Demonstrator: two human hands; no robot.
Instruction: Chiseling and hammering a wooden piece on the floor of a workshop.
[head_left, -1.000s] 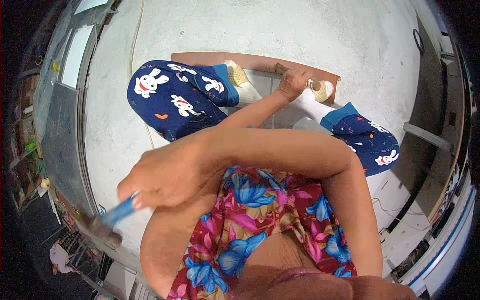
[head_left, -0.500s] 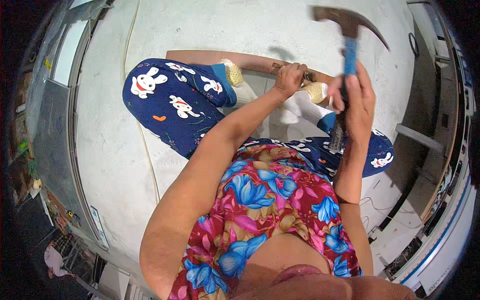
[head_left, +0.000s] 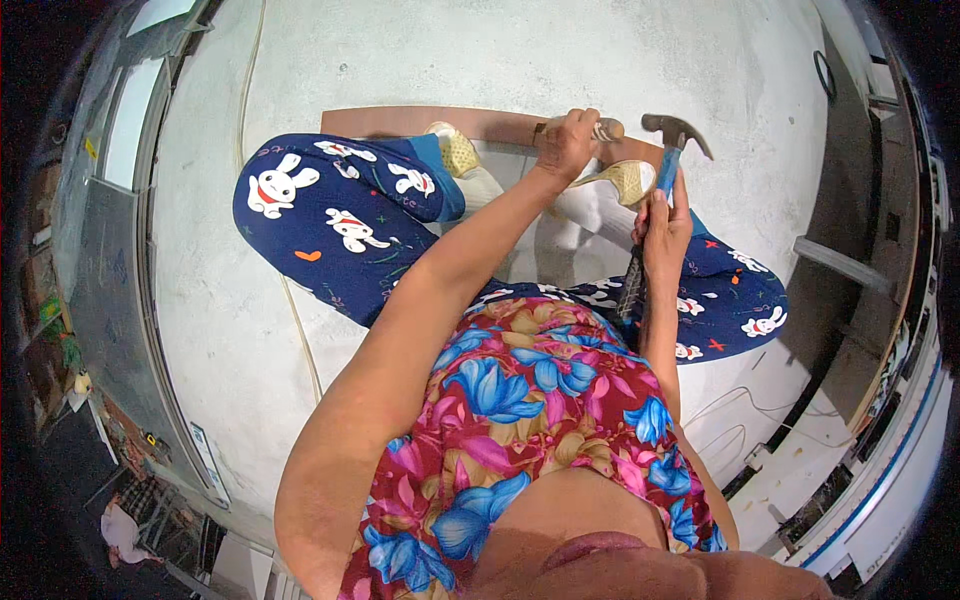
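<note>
My right hand is wrapped round the handle of a claw hammer. Its dark steel head is raised at the far right end of a long brown board, and a blue band covers the upper handle. My left hand is closed over the board, gripping a short wooden-handled tool. The rounded handle end sticks out to the right, toward the hammer; most of the tool is hidden by my fingers. My two feet, in white socks and yellow dotted footwear, rest against the board's near edge.
Pale concrete floor lies under and beyond the board. A thin cord runs along the floor at left. Glass-panelled frames stand at far left. On the right are a grey bar, a shelf-like unit and loose wires.
The hammer has come down from high at the right to near my left hand, its head lower and farther left. My left hand has shifted slightly up and left, still gripping the tool.
</note>
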